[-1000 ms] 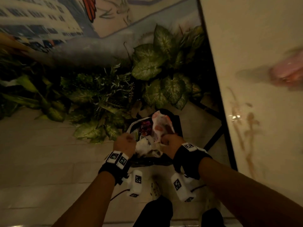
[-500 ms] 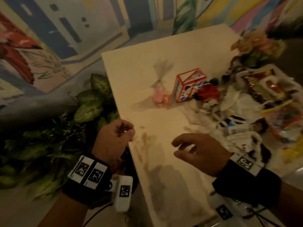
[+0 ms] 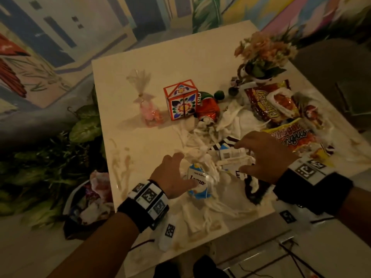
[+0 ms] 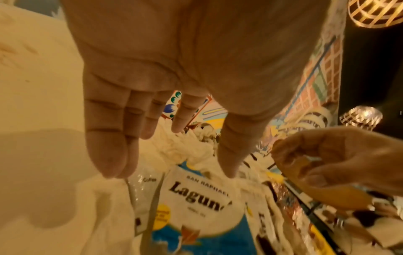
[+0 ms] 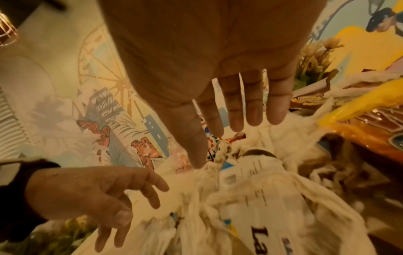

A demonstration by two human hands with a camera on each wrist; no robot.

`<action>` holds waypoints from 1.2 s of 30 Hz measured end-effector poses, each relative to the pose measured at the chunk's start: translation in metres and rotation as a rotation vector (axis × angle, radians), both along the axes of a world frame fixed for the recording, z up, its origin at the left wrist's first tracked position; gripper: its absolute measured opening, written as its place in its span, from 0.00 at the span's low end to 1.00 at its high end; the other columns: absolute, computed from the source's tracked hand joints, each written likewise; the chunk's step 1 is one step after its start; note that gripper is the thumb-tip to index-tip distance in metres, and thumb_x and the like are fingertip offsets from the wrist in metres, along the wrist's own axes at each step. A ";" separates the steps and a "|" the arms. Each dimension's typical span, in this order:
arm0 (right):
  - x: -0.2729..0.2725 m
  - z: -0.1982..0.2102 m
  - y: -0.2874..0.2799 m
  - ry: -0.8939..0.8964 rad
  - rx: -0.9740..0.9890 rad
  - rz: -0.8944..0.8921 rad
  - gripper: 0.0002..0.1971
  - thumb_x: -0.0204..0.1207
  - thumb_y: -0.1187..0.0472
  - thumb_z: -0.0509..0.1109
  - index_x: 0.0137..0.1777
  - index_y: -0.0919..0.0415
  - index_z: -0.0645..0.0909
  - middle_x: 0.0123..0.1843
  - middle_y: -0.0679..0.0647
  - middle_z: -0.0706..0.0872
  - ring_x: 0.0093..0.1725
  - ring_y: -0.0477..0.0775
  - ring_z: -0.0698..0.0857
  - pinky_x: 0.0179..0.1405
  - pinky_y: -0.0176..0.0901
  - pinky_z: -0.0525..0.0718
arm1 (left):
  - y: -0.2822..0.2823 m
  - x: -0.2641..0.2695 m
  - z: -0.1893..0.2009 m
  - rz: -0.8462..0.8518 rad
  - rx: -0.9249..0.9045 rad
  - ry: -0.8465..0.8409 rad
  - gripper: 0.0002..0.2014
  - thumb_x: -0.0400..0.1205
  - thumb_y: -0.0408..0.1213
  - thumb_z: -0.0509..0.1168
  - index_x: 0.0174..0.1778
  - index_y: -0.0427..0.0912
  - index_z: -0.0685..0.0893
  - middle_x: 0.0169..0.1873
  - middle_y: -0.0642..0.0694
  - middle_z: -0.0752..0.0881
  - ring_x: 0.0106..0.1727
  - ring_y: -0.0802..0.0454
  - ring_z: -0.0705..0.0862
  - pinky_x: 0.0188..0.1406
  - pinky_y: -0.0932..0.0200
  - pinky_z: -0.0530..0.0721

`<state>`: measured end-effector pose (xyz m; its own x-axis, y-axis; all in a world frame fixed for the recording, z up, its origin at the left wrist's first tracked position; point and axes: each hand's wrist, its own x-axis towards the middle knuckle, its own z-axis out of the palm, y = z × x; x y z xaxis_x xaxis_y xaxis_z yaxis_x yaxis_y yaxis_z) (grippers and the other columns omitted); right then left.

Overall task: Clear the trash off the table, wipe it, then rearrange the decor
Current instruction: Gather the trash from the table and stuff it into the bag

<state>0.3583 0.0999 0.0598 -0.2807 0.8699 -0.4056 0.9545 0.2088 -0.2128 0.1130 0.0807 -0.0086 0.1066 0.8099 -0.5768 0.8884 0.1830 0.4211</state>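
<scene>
Trash: crumpled white napkins (image 3: 197, 146) and blue-and-white "Laguna" wrappers (image 3: 197, 183) heaped at the near middle of the surface (image 3: 128, 81); snack bags (image 3: 269, 105) and a crushed red can (image 3: 207, 108) lie farther back and right.
Left hand (image 3: 172, 177): released, fingers straight, spread above the nearest Laguna wrapper; contact cannot be told.
Right hand (image 3: 263, 155): released, fingers loosely bent, over the napkin heap and a second wrapper; grasping nothing.
Step (judged): both hands closing in to gather a load; most trash not yet cleared.
Decor: patterned gift box (image 3: 180, 101), pink favour bag (image 3: 148, 111) and flower pot (image 3: 261, 57) stand among or just beside the litter.
Bin bag (image 3: 88, 205): on the floor at the left edge of the surface, part filled.
Stain: brown smears (image 3: 120, 165) near that edge.
Risk 1: a wide scoop may drag the can against the gift box and tip it.
Risk 2: loose napkin strips may slip from an overfull grasp onto the floor.
Risk 3: paper pulled through the smears would spread them.
</scene>
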 end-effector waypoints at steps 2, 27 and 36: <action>0.001 -0.008 -0.003 -0.040 -0.011 0.034 0.35 0.65 0.43 0.76 0.72 0.44 0.67 0.71 0.49 0.68 0.70 0.54 0.67 0.69 0.50 0.72 | -0.004 0.009 -0.002 -0.002 -0.050 0.069 0.54 0.61 0.72 0.70 0.79 0.55 0.53 0.73 0.43 0.63 0.66 0.42 0.78 0.57 0.50 0.81; -0.030 -0.072 0.023 -0.089 0.039 0.201 0.23 0.76 0.60 0.65 0.71 0.48 0.68 0.74 0.56 0.63 0.68 0.63 0.63 0.58 0.59 0.79 | -0.047 0.040 -0.032 -0.125 0.063 0.091 0.45 0.72 0.48 0.74 0.78 0.68 0.51 0.80 0.46 0.44 0.62 0.33 0.79 0.58 0.47 0.83; -0.037 -0.066 0.033 0.008 -0.040 0.149 0.06 0.75 0.61 0.65 0.51 0.56 0.75 0.52 0.57 0.79 0.54 0.61 0.77 0.48 0.50 0.78 | -0.035 0.047 -0.034 -0.057 0.235 0.036 0.30 0.75 0.34 0.71 0.72 0.51 0.67 0.74 0.39 0.58 0.52 0.33 0.83 0.49 0.51 0.83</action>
<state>0.3216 0.1326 -0.0058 -0.4088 0.8017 -0.4361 0.9119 0.3395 -0.2308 0.1596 0.0459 -0.0423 0.1384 0.9157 -0.3773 0.9097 0.0331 0.4141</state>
